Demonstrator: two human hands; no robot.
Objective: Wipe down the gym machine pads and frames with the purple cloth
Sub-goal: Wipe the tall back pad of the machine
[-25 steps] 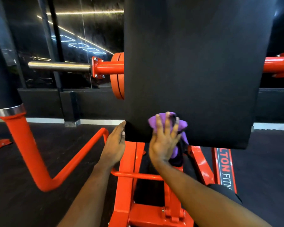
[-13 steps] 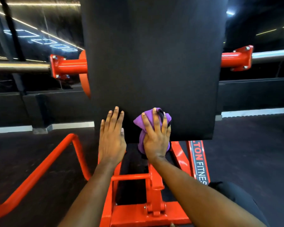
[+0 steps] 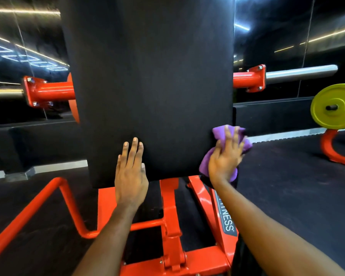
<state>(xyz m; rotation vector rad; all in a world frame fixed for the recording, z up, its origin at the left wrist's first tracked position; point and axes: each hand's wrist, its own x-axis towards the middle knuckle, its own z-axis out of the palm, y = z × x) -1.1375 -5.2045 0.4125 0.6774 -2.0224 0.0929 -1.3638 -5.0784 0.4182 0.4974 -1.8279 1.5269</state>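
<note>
Head view: two hands on one black pad [image 3: 151, 92], purple cloth [image 3: 223, 148] at its lower R edge.
L hand [image 3: 130, 176] flat on pad near bottom, fingers straight, holding nothing. R hand [image 3: 224, 158] presses bunched cloth, fingers spread over it. Orange frame [image 3: 170, 212] below; one yellow-green plate [image 3: 333, 106] far R.

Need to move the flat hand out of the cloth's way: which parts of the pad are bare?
The black pad is bare above both hands and between the left hand and the right hand. Its lower right edge is crowded: the purple cloth is pressed there. Below, orange frame bars leave only narrow gaps.
</note>
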